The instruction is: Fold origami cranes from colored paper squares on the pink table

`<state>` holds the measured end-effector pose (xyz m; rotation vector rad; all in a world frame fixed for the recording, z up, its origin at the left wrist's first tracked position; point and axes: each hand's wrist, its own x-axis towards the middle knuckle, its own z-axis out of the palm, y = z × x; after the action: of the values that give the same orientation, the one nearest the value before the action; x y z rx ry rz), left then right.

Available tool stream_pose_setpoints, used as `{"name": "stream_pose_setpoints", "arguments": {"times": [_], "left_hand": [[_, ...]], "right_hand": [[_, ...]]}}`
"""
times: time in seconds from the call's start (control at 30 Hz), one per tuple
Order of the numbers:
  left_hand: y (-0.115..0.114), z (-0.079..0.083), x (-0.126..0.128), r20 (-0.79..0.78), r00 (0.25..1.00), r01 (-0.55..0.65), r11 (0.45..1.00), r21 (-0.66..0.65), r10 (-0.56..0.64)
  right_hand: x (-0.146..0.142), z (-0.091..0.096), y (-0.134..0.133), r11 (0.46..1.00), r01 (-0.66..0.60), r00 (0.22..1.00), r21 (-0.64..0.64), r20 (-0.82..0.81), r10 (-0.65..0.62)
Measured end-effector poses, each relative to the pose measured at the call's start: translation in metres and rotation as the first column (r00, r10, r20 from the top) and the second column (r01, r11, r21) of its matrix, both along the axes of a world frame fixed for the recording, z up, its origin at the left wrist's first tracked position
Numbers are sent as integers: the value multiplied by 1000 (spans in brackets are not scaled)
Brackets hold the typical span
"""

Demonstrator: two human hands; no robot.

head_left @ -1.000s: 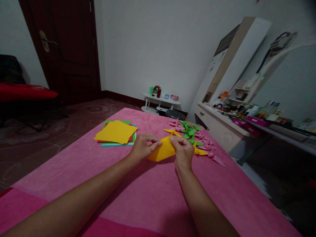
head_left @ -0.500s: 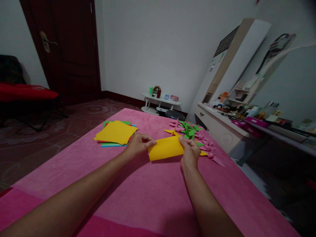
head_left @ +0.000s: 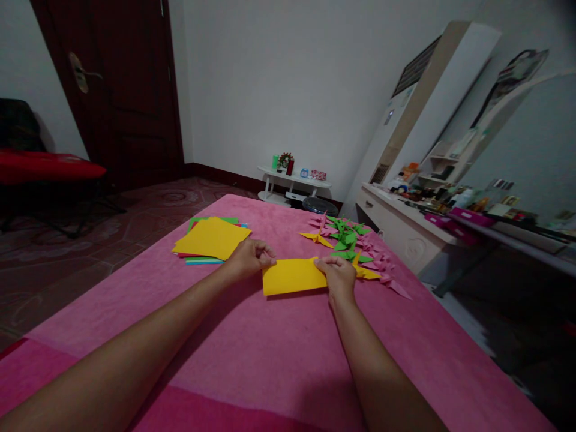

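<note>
A yellow sheet of paper, folded into a long rectangle, is held up between my two hands just above the pink cloth. My left hand pinches its upper left corner between thumb and fingers. At the upper right corner, my right hand grips it the same way. Left of my left hand lies a stack of coloured paper, yellow on top, with green, red and blue edges showing. Beyond my right hand are several folded paper cranes: a yellow crane, green cranes and pink cranes.
The pink cloth covers the surface under my arms. A dresser crowded with bottles and a mirror stands on the right. A low white shelf is by the far wall, a red chair at the left.
Both hands have moved slightly left and down with the yellow paper, which is now more level. More of the yellow cranes on the right is uncovered.
</note>
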<state>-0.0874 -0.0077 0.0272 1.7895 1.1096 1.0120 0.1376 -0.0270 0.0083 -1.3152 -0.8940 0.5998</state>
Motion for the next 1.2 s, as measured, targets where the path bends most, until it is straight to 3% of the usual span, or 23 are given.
{"name": "stream_pose_setpoints", "arguments": {"times": [0.1,0.23,0.37,0.47,0.53,0.63,0.73,0.83,1.1,1.2], "left_hand": [[1,-6,-3,-234,972,6,999,52,6],[-8,-4,-1,-444,895,42,985,169,38],[-21,-1,4,-602,797,113,964,242,57],[-28,0,10,-692,717,158,946,284,88],[-30,0,14,-722,679,234,892,387,135],[-27,-1,20,-775,618,451,749,486,130],[-19,-3,25,-868,496,681,613,401,17],[-12,-5,32,-910,407,792,525,312,-74],[-5,3,34,-937,302,835,523,171,-175],[-4,5,24,-922,320,830,534,162,-217]], "right_hand": [[4,-9,1,995,34,963,-90,269,-9],[6,-10,-2,972,126,840,-201,543,3],[4,-5,-7,949,193,723,-250,690,34],[3,-4,-7,937,199,699,-288,711,70],[3,-3,-7,932,193,707,-306,702,84],[4,-4,-5,933,172,722,-315,684,98],[6,-6,-4,939,161,717,-305,690,101],[7,-7,-3,937,172,703,-303,705,99],[7,-7,-2,931,182,658,-316,743,124],[5,-6,-4,934,186,648,-306,753,118]]}}
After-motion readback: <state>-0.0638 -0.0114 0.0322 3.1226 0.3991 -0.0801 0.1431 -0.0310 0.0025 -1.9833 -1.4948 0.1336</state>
